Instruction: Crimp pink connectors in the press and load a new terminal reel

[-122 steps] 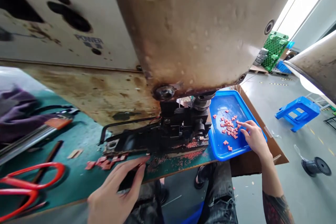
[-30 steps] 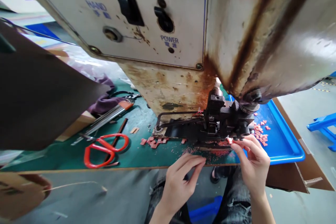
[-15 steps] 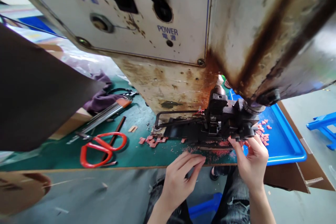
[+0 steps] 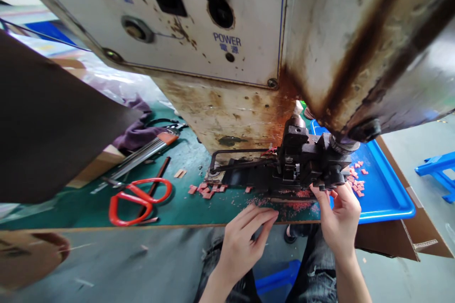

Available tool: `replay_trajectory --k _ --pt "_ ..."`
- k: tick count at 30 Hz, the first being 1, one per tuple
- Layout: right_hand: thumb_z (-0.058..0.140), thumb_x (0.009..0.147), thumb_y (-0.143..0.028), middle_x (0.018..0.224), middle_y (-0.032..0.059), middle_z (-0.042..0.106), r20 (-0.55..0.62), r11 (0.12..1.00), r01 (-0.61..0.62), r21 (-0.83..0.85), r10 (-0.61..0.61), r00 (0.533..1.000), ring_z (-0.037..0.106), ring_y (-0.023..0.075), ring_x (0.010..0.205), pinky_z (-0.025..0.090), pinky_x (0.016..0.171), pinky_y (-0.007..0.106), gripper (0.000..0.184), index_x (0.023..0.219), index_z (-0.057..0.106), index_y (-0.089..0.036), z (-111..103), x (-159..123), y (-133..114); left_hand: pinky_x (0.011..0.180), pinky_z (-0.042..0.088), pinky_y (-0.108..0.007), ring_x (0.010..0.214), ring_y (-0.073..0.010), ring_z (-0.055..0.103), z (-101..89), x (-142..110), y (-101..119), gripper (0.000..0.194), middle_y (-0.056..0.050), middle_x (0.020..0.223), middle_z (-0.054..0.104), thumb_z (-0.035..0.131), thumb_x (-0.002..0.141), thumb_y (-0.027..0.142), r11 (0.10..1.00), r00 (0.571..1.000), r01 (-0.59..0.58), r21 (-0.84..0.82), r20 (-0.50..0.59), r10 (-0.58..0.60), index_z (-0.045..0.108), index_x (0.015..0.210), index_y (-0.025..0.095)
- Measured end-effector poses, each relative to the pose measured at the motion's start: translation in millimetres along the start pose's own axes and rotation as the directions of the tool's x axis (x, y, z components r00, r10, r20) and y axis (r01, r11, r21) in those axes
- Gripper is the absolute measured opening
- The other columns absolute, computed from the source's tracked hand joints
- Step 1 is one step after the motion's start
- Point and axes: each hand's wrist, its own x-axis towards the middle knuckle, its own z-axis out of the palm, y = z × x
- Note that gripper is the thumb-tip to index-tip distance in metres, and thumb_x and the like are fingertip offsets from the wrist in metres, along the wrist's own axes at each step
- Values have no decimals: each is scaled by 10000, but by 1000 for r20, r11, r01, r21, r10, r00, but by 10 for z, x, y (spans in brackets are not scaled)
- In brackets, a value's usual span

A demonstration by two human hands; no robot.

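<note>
My right hand [image 4: 339,220] pinches at the front of the black die [image 4: 296,163] of a worn press machine [image 4: 220,113]. Half a second or so earlier a small pink square piece showed between these fingertips; now the die and fingers mostly hide it. My left hand [image 4: 245,239] hovers by the bench's front edge, thumb and fingertips pressed together; whatever they hold, if anything, is hidden. Pink crumbs [image 4: 300,204] lie along the die's base. Several pink pieces [image 4: 206,190] rest on the green bench left of it.
Behind my right hand, a blue tray [image 4: 387,199] holds several pink pieces [image 4: 356,180], with a cardboard box [image 4: 384,239] under it. Red-handled scissors [image 4: 117,210], a dark rod [image 4: 161,173] and a purple cloth [image 4: 137,130] lie on the bench. A blue stool [image 4: 437,170] stands right.
My right hand has come from the blue tray to the die with a pink piece, which then slipped from sight. My left hand moved away from the loose pieces. The view swung left.
</note>
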Motion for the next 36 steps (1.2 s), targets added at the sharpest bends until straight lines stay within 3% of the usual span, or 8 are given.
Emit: replay_trajectory --k 6,15,25,31,36 --pt "596 1000 -113 733 -33 463 -2 981 173 -90 -174 985 462 136 644 408 578 232 266 783 498 -232 -16 30 -18 781 621 -259 707 -145 767 9 1 -5 180 4 819 806 619 988 74 1000 1000 -8 8 -16 8 719 977 224" --pt "643 975 -161 760 -31 527 45 997 -9 79 6 999 450 115 613 375 525 224 198 795 576 -209 -6 74 27 770 610 -244 714 -139 764 11 27 4 182 11 824 807 628 985 68 1000 1000 -8 18 -4 8 727 978 220" --pt "602 1004 -170 720 -36 475 -41 990 128 -54 -131 991 443 137 618 370 561 254 264 765 508 -230 32 61 -56 758 623 -256 703 -148 768 -6 40 2 204 4 807 810 610 982 63 999 1000 -19 37 -6 20 731 964 225" --pt "589 1008 -158 728 -39 463 -39 991 112 -80 -115 993 438 140 623 363 571 257 276 769 477 -236 24 34 -58 756 629 -244 712 -147 768 -20 29 5 206 -3 821 811 630 962 52 1000 1000 3 -11 -6 -3 742 961 225" --pt "599 996 -132 710 -42 445 -29 974 184 -135 -190 981 444 141 626 375 578 252 297 754 459 -236 -6 24 -8 762 623 -235 725 -142 768 -28 14 -7 197 -7 830 809 634 963 45 1000 1000 5 -26 -7 -5 733 975 216"
